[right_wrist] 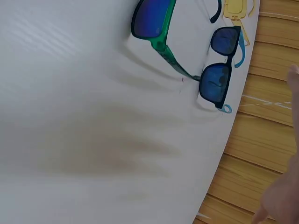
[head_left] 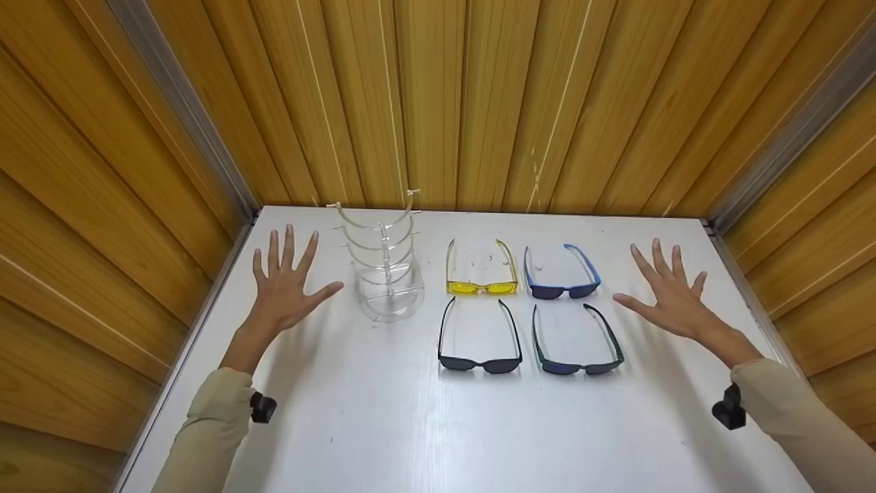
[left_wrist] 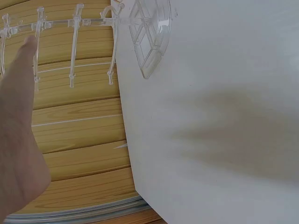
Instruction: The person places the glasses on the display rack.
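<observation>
Fingers [head_left: 288, 248] of the left hand [head_left: 280, 296] and right hand [head_left: 674, 299] are straight and spread wide, gripping nothing, thumbs turned inward; both forearms reach forward, backs of the hands up, above the white table [head_left: 383, 424]. Left hand is just beside a clear stand [head_left: 387, 259], its curved tiers one above another over a rounded base; right hand is nearest the blue glasses [head_left: 547, 292]. Between stand and right hand, glasses lie arms unfolded in two rows: yellow glasses [head_left: 465, 289] and blue behind, black glasses [head_left: 458, 363] and green glasses [head_left: 561, 368] in front.
</observation>
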### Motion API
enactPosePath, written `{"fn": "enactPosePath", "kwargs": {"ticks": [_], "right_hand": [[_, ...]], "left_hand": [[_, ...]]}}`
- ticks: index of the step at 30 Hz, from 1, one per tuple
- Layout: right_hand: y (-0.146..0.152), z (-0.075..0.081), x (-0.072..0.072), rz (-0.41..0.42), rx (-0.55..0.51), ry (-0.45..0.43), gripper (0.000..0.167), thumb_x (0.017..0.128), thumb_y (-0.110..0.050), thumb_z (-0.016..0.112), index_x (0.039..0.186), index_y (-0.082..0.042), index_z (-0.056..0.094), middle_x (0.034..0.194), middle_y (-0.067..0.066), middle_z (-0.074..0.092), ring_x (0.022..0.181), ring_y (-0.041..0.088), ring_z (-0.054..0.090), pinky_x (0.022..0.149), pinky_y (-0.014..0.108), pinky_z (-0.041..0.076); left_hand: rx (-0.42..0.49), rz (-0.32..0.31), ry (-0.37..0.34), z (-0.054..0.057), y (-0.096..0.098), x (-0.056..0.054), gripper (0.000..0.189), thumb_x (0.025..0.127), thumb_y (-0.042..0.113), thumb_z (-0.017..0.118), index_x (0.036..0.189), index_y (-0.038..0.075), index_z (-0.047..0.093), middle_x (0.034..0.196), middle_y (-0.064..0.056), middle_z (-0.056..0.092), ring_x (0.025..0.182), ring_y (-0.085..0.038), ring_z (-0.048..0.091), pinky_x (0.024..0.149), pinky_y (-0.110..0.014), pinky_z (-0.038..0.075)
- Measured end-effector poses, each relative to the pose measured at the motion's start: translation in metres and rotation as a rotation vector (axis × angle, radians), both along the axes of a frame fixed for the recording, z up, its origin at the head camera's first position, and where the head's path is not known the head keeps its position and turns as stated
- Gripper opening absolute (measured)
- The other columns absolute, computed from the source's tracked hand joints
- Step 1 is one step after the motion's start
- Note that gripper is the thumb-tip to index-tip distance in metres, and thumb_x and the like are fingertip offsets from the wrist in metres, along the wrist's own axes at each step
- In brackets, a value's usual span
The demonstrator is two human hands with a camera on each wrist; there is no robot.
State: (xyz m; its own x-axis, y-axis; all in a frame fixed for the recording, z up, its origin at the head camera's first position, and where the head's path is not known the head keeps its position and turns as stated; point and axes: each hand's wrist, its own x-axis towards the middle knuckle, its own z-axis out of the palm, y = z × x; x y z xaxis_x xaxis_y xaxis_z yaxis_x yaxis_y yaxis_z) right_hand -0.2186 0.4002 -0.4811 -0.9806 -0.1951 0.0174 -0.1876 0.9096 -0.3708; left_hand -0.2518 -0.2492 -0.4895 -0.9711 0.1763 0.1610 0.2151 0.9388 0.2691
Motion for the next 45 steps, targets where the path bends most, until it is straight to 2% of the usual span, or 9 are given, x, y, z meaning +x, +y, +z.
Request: {"fn": "enactPosePath", "kwargs": {"ticks": [6,10,15,18,24,29,36,42,45], "right_hand": [[-0.007,0.002,0.008,-0.035,-0.193,-0.105,0.097,0.099,-0.05,0.058,0.164,-0.021,-0.008,0.167,0.023,-0.021,0.151,0.054,-0.021,0.102,0.09,-0.015],[-0.021,0.005,0.016,-0.041,-0.316,-0.155,0.094,0.102,-0.045,0.056,0.164,-0.024,-0.012,0.169,0.019,-0.018,0.153,0.054,-0.012,0.108,0.088,-0.003],[-0.045,0.008,0.024,-0.037,-0.455,-0.205,0.09,0.104,-0.039,0.057,0.165,-0.022,-0.007,0.172,0.021,-0.004,0.154,0.053,0.005,0.117,0.079,0.014],[-0.06,0.007,0.027,-0.05,-0.588,-0.288,0.085,0.105,-0.038,0.056,0.166,-0.016,0.0,0.17,0.025,0.008,0.155,0.05,0.014,0.122,0.072,0.018],[-0.085,-0.002,0.037,-0.044,-0.765,-0.414,0.072,0.107,-0.031,0.053,0.163,-0.004,0.016,0.164,0.027,0.029,0.15,0.044,0.033,0.121,0.05,0.038],[-0.106,-0.007,0.036,-0.042,-0.822,-0.486,0.068,0.106,-0.028,0.055,0.16,-0.001,0.023,0.161,0.029,0.034,0.147,0.043,0.041,0.117,0.044,0.045],[-0.13,-0.018,0.041,-0.03,-0.869,-0.614,0.068,0.107,-0.026,0.054,0.159,0.003,0.023,0.159,0.034,0.033,0.142,0.044,0.047,0.114,0.045,0.048],[-0.144,-0.024,0.052,-0.016,-0.947,-0.744,0.07,0.108,-0.028,0.051,0.16,0.005,0.017,0.164,0.034,0.021,0.149,0.044,0.036,0.118,0.043,0.044],[-0.149,-0.024,0.056,-0.026,-0.979,-0.775,0.071,0.107,-0.026,0.052,0.16,0.006,0.016,0.164,0.035,0.017,0.15,0.045,0.032,0.12,0.046,0.041]], "left_hand": [[0.131,0.006,0.021,-0.011,0.013,0.004,0.091,0.095,0.062,0.054,0.166,0.021,0.013,0.172,-0.019,0.007,0.158,-0.043,0.001,0.123,-0.07,0.001],[0.264,0.0,0.009,-0.014,0.021,0.01,0.083,0.1,0.053,0.053,0.165,0.017,0.015,0.17,-0.019,0.02,0.156,-0.043,0.014,0.122,-0.068,0.008],[0.37,-0.011,0.026,-0.021,0.027,0.021,0.068,0.106,0.042,0.049,0.164,0.017,0.022,0.165,-0.018,0.033,0.151,-0.043,0.026,0.121,-0.067,0.017],[0.442,-0.011,0.021,-0.028,0.034,0.03,0.062,0.108,0.039,0.046,0.163,0.016,0.027,0.159,-0.019,0.041,0.147,-0.041,0.032,0.119,-0.066,0.023],[0.534,-0.078,0.023,-0.043,0.058,0.039,0.054,0.108,0.034,0.05,0.158,0.016,0.04,0.149,-0.016,0.052,0.143,-0.037,0.038,0.117,-0.065,0.03],[0.611,-0.113,-0.063,-0.05,0.073,0.043,0.053,0.106,0.029,0.057,0.156,0.018,0.043,0.144,-0.015,0.057,0.138,-0.036,0.046,0.116,-0.064,0.037],[0.894,-0.185,-0.219,-0.068,0.105,0.059,0.05,0.103,0.018,0.06,0.151,0.008,0.049,0.13,-0.019,0.067,0.121,-0.038,0.063,0.098,-0.047,0.055],[0.902,-0.272,-0.344,-0.081,0.122,0.073,0.05,0.104,0.016,0.06,0.151,0.004,0.047,0.134,-0.028,0.062,0.119,-0.041,0.065,0.097,-0.043,0.058],[0.977,-0.288,-0.43,-0.084,0.126,0.074,0.052,0.104,0.016,0.058,0.153,0.004,0.045,0.139,-0.033,0.057,0.118,-0.044,0.064,0.095,-0.048,0.06]]}}
